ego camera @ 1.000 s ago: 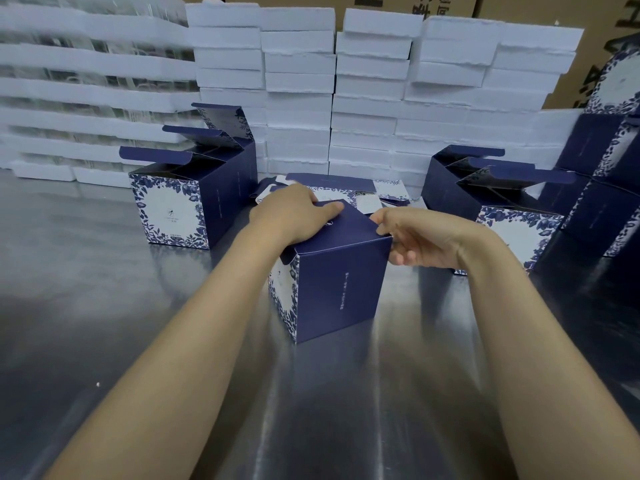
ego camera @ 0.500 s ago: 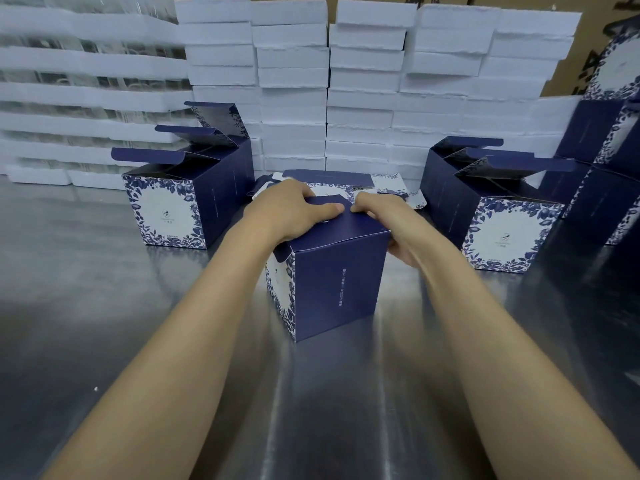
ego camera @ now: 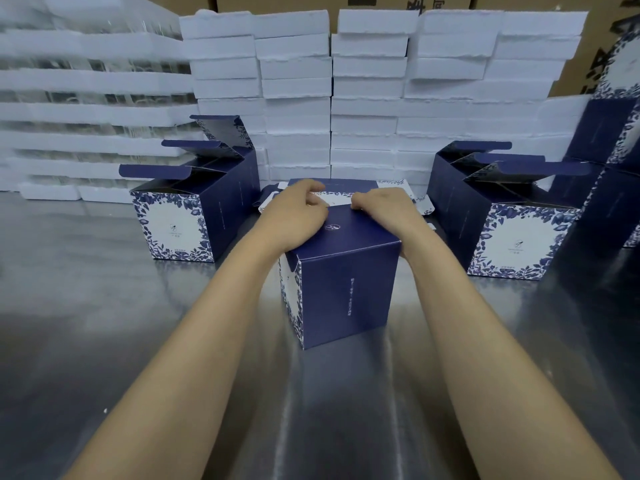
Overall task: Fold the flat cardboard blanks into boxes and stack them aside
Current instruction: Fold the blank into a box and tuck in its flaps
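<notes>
A closed dark-blue box [ego camera: 346, 282] stands near the middle of the steel worktop [ego camera: 104, 306], one corner turned toward the camera, so that a plain blue side with a line of small print and a narrower side with floral print both show. Both hands are on its top. The left hand [ego camera: 294, 213] lies over the top's left part with its fingers curled down at the far edge, and the right hand [ego camera: 384, 209] sits on the far right part, fingers likewise bent over that edge. The two hands grip the box top close together, almost touching; the fingertips are hidden behind the edge.

Just behind the box lie flat blanks [ego camera: 349, 184], partly covered by the hands. To the left stands the left box [ego camera: 194, 209], folded up with its top flaps raised, with further raised flaps behind it. To the right stands the right box [ego camera: 502, 230] in the same state, another open one behind it. More blue boxes [ego camera: 609, 133] are stacked at the far right edge. White foam slabs [ego camera: 298, 67] are piled in tall stacks along the back of the worktop, with brown cartons [ego camera: 491, 1] behind them
</notes>
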### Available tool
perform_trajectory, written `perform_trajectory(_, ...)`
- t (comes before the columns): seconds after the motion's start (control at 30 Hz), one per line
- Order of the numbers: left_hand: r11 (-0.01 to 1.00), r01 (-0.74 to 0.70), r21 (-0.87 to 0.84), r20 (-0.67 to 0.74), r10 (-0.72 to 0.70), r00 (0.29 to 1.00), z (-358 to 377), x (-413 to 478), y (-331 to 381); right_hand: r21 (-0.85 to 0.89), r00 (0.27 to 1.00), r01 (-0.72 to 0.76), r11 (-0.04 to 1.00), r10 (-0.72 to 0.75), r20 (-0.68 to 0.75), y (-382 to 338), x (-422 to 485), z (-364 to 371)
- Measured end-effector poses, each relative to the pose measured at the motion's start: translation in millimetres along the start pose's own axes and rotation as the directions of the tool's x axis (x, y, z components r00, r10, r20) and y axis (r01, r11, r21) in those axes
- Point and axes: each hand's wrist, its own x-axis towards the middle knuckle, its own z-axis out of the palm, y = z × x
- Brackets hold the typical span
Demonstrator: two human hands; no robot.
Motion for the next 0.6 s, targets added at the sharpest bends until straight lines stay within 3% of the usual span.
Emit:
perform_trajectory(0.1, 0.998, 0.053, -0.032, 0.040, -0.052, 0.998, -6, 3, 2, 0.054, 0.997, 0.067, 0.996, -0.068, 0.030, 4, -2, -12)
perform_trajectory(0.17, 0.985, 0.172, 0.006, 0.090, -0.172, 0.981, -13, 3, -3, -0.040, 0.996, 0.089, 0.995, -0.089, 0.012, 3, -2, -23)
perform_trajectory(0.23, 0.962, 0.269, -0.032, 0.229, -0.255, 0.939, -19, -2, -6, -0.145, 0.992, 0.119, 0.982, -0.124, -0.026, 1, -2, -29)
perform_trajectory(0.33, 0.962, 0.273, -0.023, 0.331, -0.250, 0.910, -17, -10, -8, -0.287, 0.987, 0.160, 0.944, -0.160, 0.024, -5, -6, -32)
perform_trajectory(0.5, 0.961, 0.266, 0.079, 0.194, -0.276, 0.941, 10, -14, 0, -0.622, 0.987, 0.153, 0.768, -0.095, 0.126, -32, -28, -45)
perform_trajectory(0.6, 0.968, 0.124, 0.219, 0.062, -0.141, 0.988, 25, -18, 6, -0.674, 0.958, 0.218, 0.706, -0.023, 0.285, -44, -44, -44)
